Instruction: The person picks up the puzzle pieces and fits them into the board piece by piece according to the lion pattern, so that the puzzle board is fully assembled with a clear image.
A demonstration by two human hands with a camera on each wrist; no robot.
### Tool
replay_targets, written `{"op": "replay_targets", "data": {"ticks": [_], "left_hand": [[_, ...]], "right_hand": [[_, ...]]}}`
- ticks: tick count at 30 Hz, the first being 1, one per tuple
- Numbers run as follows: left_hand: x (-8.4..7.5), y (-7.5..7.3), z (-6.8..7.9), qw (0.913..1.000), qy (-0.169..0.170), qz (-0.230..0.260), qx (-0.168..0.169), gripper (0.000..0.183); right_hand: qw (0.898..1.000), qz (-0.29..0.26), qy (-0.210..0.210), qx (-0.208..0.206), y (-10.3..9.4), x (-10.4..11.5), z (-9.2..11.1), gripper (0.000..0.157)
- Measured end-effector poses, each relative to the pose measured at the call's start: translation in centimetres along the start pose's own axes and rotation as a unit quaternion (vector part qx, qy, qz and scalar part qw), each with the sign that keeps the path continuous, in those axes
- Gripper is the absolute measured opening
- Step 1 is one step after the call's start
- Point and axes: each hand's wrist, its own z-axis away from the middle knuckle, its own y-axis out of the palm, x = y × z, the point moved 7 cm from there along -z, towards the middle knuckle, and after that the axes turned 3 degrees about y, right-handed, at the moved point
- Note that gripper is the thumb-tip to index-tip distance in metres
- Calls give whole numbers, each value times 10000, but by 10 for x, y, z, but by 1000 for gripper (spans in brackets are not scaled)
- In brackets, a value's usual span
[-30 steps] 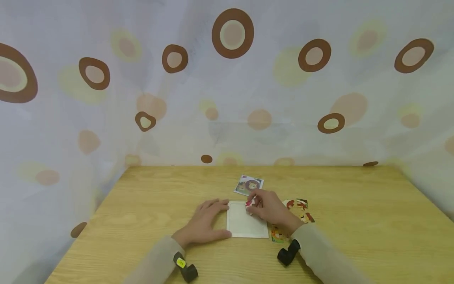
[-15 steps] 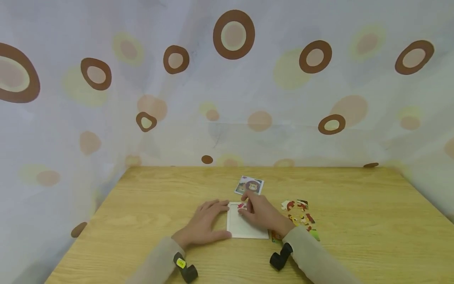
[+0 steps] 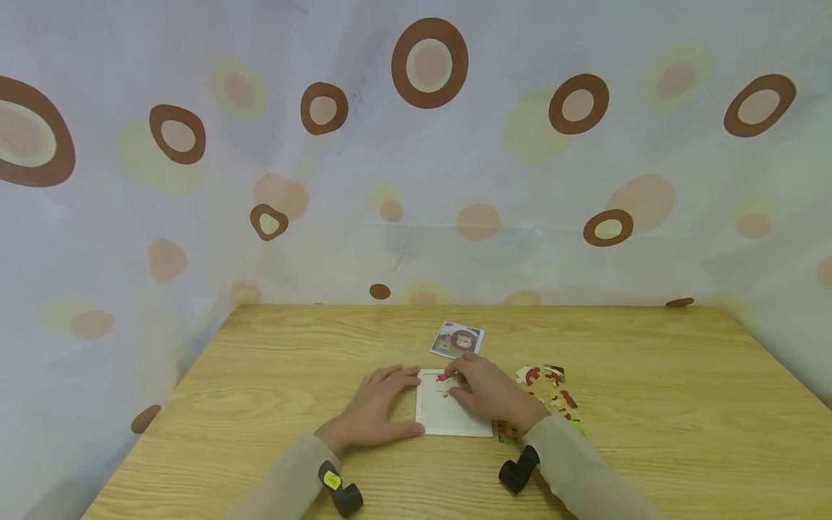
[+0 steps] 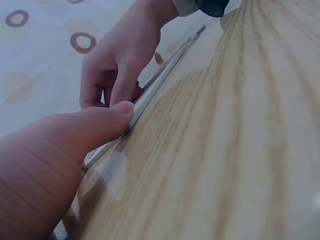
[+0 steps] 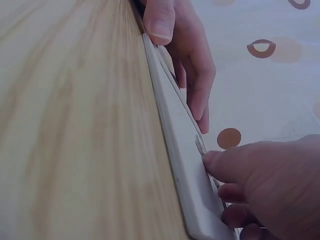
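A white puzzle tray (image 3: 451,419) with a raised rim lies flat on the table. My left hand (image 3: 375,408) is spread along its left side, thumb at the near corner and fingertips at the far one. In the left wrist view, that thumb (image 4: 112,120) presses on the rim. My right hand (image 3: 490,390) reaches over the tray's far part and pinches a white and pink puzzle piece (image 3: 443,378) near the far left corner. In the right wrist view, its thumb (image 5: 220,162) touches the thin edge of the piece (image 5: 200,145); the other fingers curl beneath.
Several colourful puzzle pieces (image 3: 555,397) lie loose right of the tray, partly hidden by my right forearm. A picture card with a lion (image 3: 458,338) lies beyond the tray. A patterned curtain (image 3: 416,238) hangs behind the wooden table (image 3: 312,347).
My right hand has carried the puzzle piece leftward and down to the tray's far left corner, then shifted slightly right. My left hand has stayed at the tray's left side.
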Motion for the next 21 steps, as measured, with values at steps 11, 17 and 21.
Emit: {"op": "replay_targets", "data": {"ticks": [11,17,21], "left_hand": [[1,0,-1,10000,48,8,32,71],[0,1,0,9999,26,74,88,70],[0,0,0,9999,76,21,74,70]], "right_hand": [[9996,-118,-240,-100,7,6,-13,16],[9995,-179,-231,-106,13,13,-19,14],[9993,-240,-223,-171,13,14,-20,12]]}}
